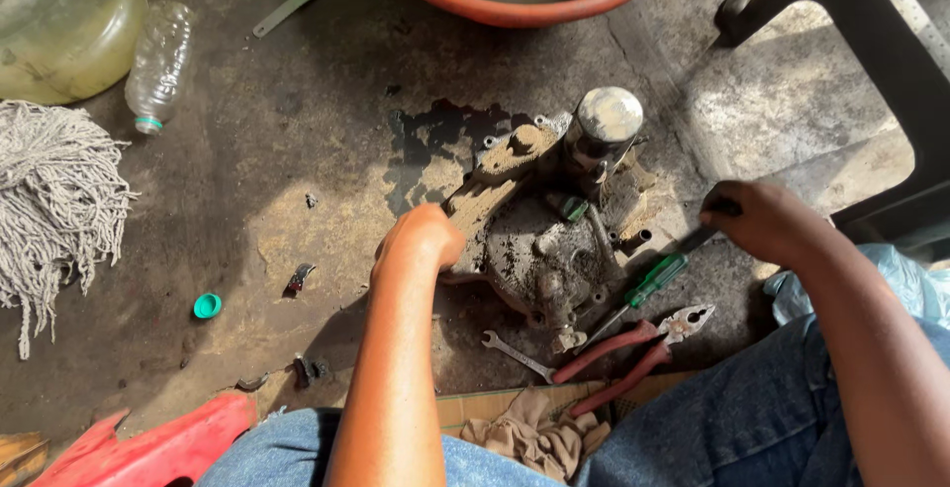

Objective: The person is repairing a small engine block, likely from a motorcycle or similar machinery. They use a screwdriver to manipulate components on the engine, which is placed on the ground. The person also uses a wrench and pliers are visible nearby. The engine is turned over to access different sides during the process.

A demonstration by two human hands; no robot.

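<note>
Your left hand (pixel 421 240), fingers closed, steadies the grimy engine casing (pixel 544 235) at frame centre, while your right hand (pixel 767 220) grips a dark tool (pixel 708 235) ready at its right edge.

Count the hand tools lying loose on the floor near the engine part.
3: green-handled screwdriver right of the engine part, red-handled pliers below it, small spanner left of the pliers. The right hand holds another dark tool; more may be hidden.
</note>
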